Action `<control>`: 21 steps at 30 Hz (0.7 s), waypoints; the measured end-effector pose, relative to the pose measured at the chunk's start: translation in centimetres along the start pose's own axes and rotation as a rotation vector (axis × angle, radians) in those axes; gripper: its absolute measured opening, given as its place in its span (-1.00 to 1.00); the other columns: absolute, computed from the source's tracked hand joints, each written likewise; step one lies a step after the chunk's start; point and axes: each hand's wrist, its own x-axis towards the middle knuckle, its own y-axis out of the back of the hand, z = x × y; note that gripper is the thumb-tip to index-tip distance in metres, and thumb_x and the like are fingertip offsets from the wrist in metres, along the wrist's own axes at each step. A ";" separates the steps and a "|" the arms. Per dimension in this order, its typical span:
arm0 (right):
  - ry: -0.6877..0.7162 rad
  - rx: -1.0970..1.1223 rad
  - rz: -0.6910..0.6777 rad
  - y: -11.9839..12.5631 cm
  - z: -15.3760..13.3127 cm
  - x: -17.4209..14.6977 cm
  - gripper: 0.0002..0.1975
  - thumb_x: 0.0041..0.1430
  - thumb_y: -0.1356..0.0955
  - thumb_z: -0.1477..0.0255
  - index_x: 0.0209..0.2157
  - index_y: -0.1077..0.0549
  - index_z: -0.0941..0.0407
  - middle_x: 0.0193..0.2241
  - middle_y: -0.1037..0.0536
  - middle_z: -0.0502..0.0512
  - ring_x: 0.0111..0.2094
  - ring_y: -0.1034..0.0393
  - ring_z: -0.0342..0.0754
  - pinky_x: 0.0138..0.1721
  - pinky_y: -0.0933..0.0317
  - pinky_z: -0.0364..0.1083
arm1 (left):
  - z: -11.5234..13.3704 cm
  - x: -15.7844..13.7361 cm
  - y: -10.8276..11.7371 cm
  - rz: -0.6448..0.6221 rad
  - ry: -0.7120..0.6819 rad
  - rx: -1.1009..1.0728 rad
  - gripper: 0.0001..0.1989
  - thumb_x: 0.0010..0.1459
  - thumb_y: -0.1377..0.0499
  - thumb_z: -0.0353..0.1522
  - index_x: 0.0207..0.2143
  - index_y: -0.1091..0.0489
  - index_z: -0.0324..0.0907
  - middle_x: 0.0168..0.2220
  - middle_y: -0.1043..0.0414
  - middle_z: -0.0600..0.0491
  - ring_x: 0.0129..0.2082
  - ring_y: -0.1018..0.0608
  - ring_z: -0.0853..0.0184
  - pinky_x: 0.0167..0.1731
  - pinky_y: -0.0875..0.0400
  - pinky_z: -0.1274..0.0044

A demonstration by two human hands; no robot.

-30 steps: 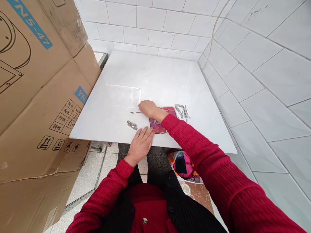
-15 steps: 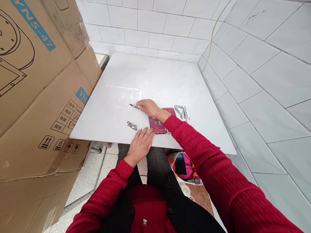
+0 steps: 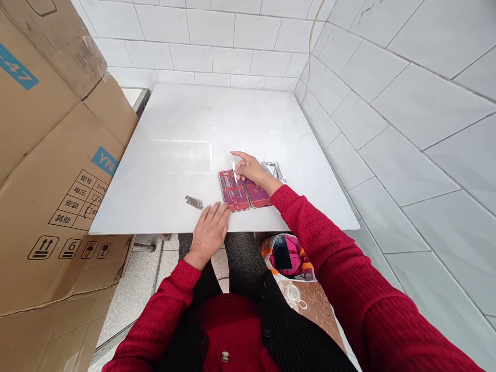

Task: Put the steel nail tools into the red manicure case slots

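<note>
A manicure case (image 3: 248,207) with a red-purple lining lies unfolded on the white table, slim metal tools (image 3: 231,192) in loops in its left half. Over the case, my right hand (image 3: 251,170) pinches a slim silver manicure tool (image 3: 233,166), its exact kind unclear, nearly upright with the index finger along its top. That hand and wrist hide part of the case's right half. My left hand (image 3: 210,227) rests flat at the table's front edge, fingers stretched out, fingertips by the case's lower left corner. Left of it lie patterned nail clippers (image 3: 194,202).
Silver nippers and clippers (image 3: 274,169) lie just beyond the case on the right. A large cardboard box (image 3: 70,155) borders the table (image 3: 178,113) on the left. Tiled walls (image 3: 217,57) close off the back and right. Below the front edge stands a bag (image 3: 296,258) with a dark phone.
My right hand has moved from left of the case to above it, turning the slim tool from nearly flat to upright. My left hand stays at the case's corner. The view has shifted slightly.
</note>
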 end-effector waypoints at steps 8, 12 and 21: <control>0.040 -0.143 0.008 0.7 0.3 -0.6 -0.17 0.02 -0.31 0.66 0.37 -0.23 0.05 -0.50 -0.48 -0.15 -0.58 -0.43 -0.17 -0.60 -0.26 -0.20 | 0.0 0.2 0.1 -0.007 -0.002 0.012 -0.57 0.39 -0.01 -0.47 0.25 -0.38 -0.20 0.30 -0.39 -0.09 0.31 -0.41 0.08 0.31 -0.26 0.18; 0.036 -0.179 -0.012 0.8 0.0 -0.9 -0.17 0.02 -0.32 0.66 0.37 -0.24 0.06 -0.52 -0.48 -0.15 -0.60 -0.39 -0.17 -0.60 -0.23 -0.20 | 0.0 0.2 0.0 -0.003 -0.001 0.011 -0.56 0.39 -0.01 -0.47 0.27 -0.36 -0.19 0.30 -0.39 -0.09 0.32 -0.41 0.09 0.31 -0.26 0.18; 0.019 -0.337 -0.003 0.6 -0.3 -0.3 -0.17 0.03 -0.32 0.67 0.38 -0.25 0.04 -0.53 -0.51 -0.11 -0.57 -0.39 -0.10 -0.44 -0.35 -0.09 | 0.0 0.2 -0.1 0.006 -0.001 0.024 -0.56 0.40 0.00 -0.46 0.28 -0.36 -0.17 0.29 -0.40 -0.07 0.31 -0.41 0.09 0.31 -0.26 0.18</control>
